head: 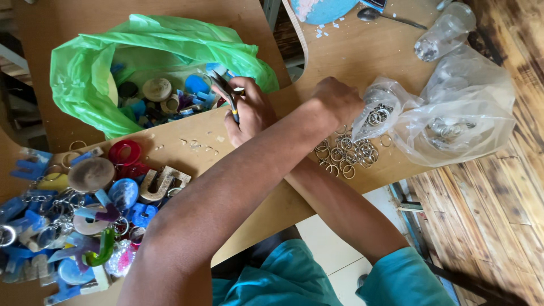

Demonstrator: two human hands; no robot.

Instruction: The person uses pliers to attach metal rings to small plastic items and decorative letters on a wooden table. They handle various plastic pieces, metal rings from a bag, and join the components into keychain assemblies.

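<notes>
My arms are crossed over a wooden table. My right hand is on the left, gripping small pliers with dark jaws and a yellow-blue handle, next to the mouth of a green plastic bag. My left hand reaches across to the right, its fingers curled down over a heap of metal key rings at the mouth of a clear plastic bag. Its fingertips are hidden, so I cannot see whether they hold a ring.
The green bag holds several coloured resin pieces. A pile of letter-shaped keychains lies at the left, with a wooden letter and a red ring shape. A clear bottle, a spoon and a blue plate lie at the far edge.
</notes>
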